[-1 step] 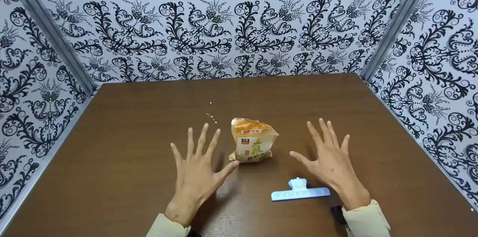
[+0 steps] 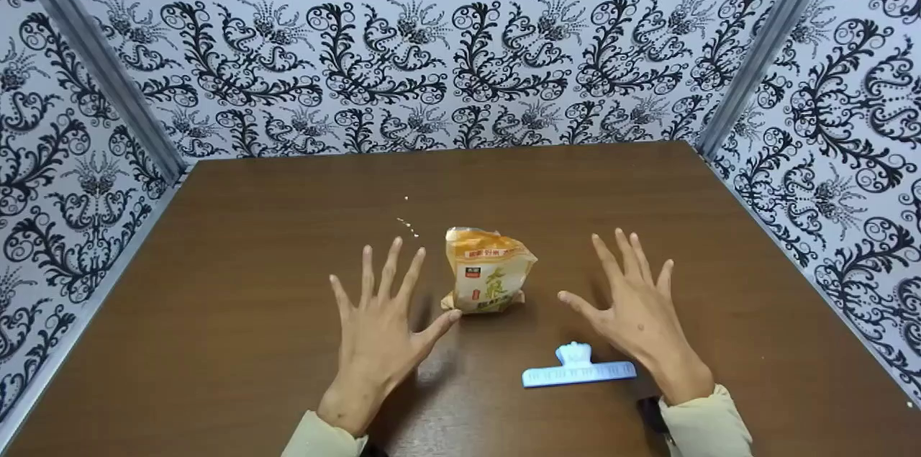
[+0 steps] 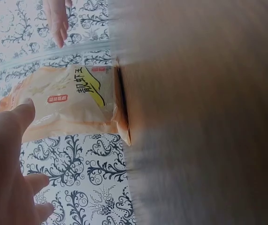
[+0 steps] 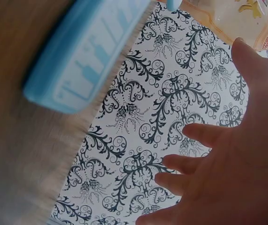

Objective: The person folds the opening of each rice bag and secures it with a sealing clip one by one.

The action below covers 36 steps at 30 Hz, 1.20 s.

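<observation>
An orange and cream plastic food bag (image 2: 491, 283) with printed characters stands upright at the middle of the table, its top crumpled. My left hand (image 2: 380, 335) is held to its left, palm down with fingers spread, and the thumb tip overlaps the bag's lower corner in the head view. To the bag's right and apart from it, my right hand (image 2: 639, 311) has its fingers straight and spread too. Nothing is in either hand. A light blue bag clip (image 2: 579, 373) lies in front of the bag, close to my right wrist; the right wrist view shows the clip (image 4: 84, 61) large and near.
A brown wooden table (image 2: 273, 227) carries these things. Small white specks (image 2: 408, 227) lie behind the left fingertips. Patterned black and white panels (image 2: 446, 47) enclose the back and both sides, with grey metal posts (image 2: 763, 47) at the corners.
</observation>
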Tool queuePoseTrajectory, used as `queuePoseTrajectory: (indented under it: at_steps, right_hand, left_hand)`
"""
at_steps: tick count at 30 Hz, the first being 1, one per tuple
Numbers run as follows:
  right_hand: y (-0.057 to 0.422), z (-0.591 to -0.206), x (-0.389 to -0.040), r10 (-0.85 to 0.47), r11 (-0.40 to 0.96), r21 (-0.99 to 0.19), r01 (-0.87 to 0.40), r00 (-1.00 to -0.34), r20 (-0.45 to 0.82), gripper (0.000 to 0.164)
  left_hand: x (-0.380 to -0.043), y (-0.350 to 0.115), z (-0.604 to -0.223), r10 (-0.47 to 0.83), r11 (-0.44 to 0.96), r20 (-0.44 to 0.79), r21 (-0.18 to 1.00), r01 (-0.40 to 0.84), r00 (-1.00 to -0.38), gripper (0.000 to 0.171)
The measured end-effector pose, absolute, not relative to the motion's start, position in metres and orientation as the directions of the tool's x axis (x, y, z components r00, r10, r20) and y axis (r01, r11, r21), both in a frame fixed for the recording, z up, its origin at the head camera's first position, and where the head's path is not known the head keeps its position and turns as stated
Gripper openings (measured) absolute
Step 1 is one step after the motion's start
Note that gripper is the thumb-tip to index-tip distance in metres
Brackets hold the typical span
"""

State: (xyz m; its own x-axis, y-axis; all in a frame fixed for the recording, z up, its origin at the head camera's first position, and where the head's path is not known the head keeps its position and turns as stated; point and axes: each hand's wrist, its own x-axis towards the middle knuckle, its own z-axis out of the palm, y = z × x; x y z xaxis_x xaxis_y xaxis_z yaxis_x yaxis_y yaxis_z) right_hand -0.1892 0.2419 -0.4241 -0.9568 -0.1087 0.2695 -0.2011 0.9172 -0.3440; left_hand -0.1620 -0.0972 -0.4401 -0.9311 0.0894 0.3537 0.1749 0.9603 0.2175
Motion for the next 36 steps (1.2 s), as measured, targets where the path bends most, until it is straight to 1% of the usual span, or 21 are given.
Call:
queuePoseTrajectory:
  at_steps: [5, 9, 16, 19, 28, 33, 36]
  right_hand:
    - [0.24, -0.423, -0.19, -0.104, 0.902, -0.384, -0.196, -0.963, 0.247, 0.098]
    - [0.237, -0.422, -0.189, -0.11, 0.874, -0.441, -0.205, -0.966, 0.232, 0.094]
    - [0.228, -0.422, -0.188, -0.123, 0.82, -0.523, -0.231, -0.965, 0.232, 0.07]
    - [0.224, -0.421, -0.186, -0.133, 0.8, -0.555, -0.229, -0.969, 0.209, 0.066]
    - [0.207, -0.424, -0.189, -0.196, 0.729, -0.629, -0.27, -0.963, 0.186, 0.062]
    - [0.2, -0.426, -0.192, -0.217, 0.706, -0.652, -0.277, -0.961, 0.173, 0.066]
    - [0.196, -0.427, -0.192, -0.224, 0.695, -0.664, -0.276, -0.961, 0.164, 0.068]
  left_hand:
    - [-0.163, -0.095, -0.439, 0.095, 0.955, 0.353, 0.231, 0.184, -0.931, 0.092]
    - [-0.164, -0.092, -0.437, 0.095, 0.941, 0.346, 0.274, 0.198, -0.933, 0.089]
    - [-0.168, -0.082, -0.437, 0.093, 0.878, 0.363, 0.41, 0.248, -0.927, 0.081]
    - [-0.17, -0.078, -0.438, 0.093, 0.849, 0.378, 0.453, 0.271, -0.921, 0.076]
    - [-0.179, -0.066, -0.439, 0.062, 0.758, 0.426, 0.568, 0.321, -0.903, 0.063]
    - [-0.183, -0.058, -0.438, 0.037, 0.688, 0.422, 0.647, 0.329, -0.906, 0.058]
    - [-0.185, -0.055, -0.439, 0.023, 0.632, 0.396, 0.705, 0.32, -0.918, 0.054]
